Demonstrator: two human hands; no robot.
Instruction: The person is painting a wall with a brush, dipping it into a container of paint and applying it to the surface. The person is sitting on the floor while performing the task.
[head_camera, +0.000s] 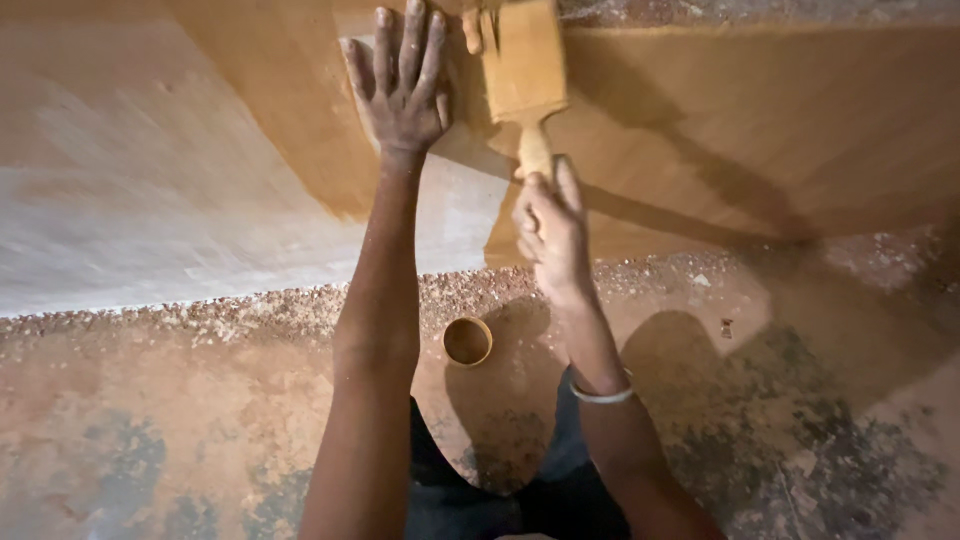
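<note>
- A wooden float (522, 62), a flat rectangular block coated in tan plaster, lies face-down against the wall at the top centre of the head view, its short handle (536, 152) pointing down toward the person.
- The right hand (551, 232) is closed around the handle's lower end, fingers curled tight and thumb laid along the top; a thin metal bangle (601, 396) circles that wrist.
- The left hand (402, 82) holds nothing: it is spread wide, palm pressed flat on the wall just beside the float's left edge, fingers pointing up and dusted with plaster.
- The wall (720, 130) carries a smooth band of wet tan plaster under and to the right of the float; to the left a paler, whitish stretch (130, 200) shows.
- Crumbs of fallen mortar (250, 315) line the foot of the wall.
- A small round container (468, 341), open at the top, stands on the stained floor (160, 440) between the two forearms, near the person's dark-clothed knees (500, 500).
</note>
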